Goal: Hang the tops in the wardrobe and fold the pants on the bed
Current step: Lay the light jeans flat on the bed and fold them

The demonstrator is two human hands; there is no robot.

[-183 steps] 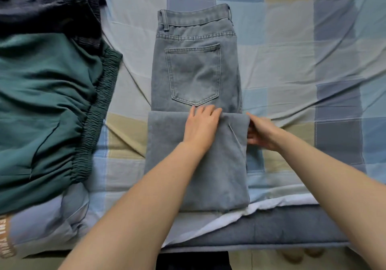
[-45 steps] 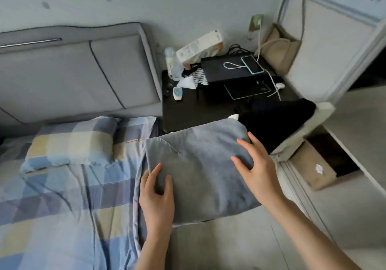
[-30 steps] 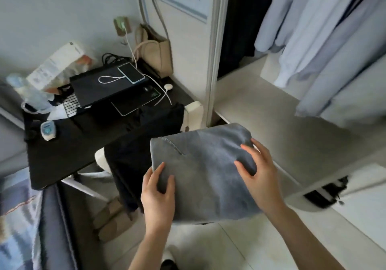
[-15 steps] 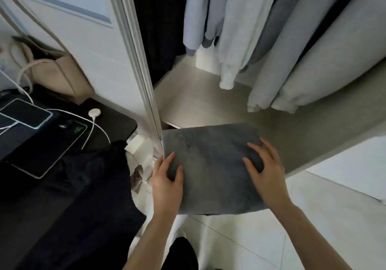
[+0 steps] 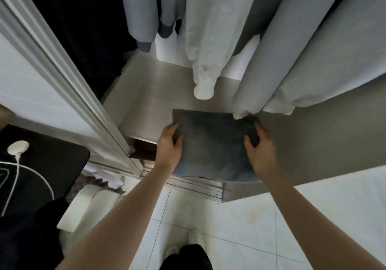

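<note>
On wardrobe shelf (image 5: 146, 94): both hands grip folded jeans (image 5: 213, 144) edges.

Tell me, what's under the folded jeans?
The folded jeans, gripped by the left hand and right hand, sit over the grey wardrobe shelf. The part directly underneath is covered.

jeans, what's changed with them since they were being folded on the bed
The folded jeans left the bed: both hands carried them past the bedside table to the wardrobe, and they now lie on its floor panel under the hanging clothes, near edge overhanging the door track. Unchanged: the left hand and right hand keep their grip on either side.
</note>
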